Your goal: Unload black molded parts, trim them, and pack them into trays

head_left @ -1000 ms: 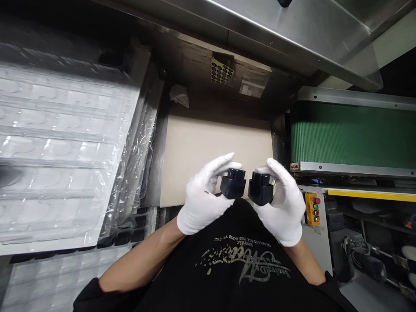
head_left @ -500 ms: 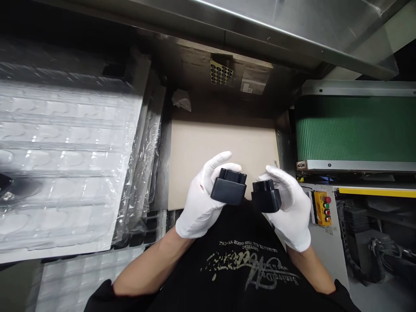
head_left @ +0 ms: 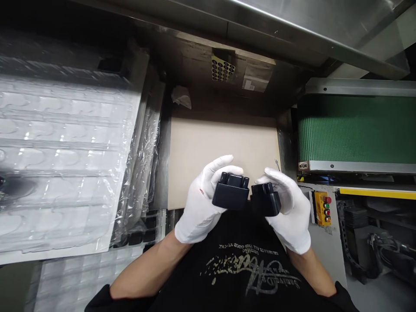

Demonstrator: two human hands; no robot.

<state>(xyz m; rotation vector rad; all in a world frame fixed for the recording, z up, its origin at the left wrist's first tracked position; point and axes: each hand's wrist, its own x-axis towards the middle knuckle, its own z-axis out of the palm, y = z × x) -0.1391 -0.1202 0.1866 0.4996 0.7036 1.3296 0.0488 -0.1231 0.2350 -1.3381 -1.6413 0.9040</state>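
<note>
My left hand [head_left: 204, 197], in a white glove, holds a black plastic part [head_left: 230, 193] with raised posts on its upper side. A similar black part [head_left: 265, 200] is held in my right hand [head_left: 289, 208], also gloved in white. The two parts are side by side with a narrow gap between them, above the near edge of a beige board [head_left: 224, 138]. Fingers behind and under both parts are partly hidden.
Clear plastic trays [head_left: 58, 160] are stacked at the left beside crinkled wrap. A green conveyor belt [head_left: 357, 130] and a yellow button box [head_left: 323, 209] stand at the right. White crumpled paper [head_left: 182, 96] and a dotted sticker sheet [head_left: 222, 69] lie toward the back.
Both hands have lowered slightly in view with their parts. The left part has shifted a little right, narrowing the gap to the other one.
</note>
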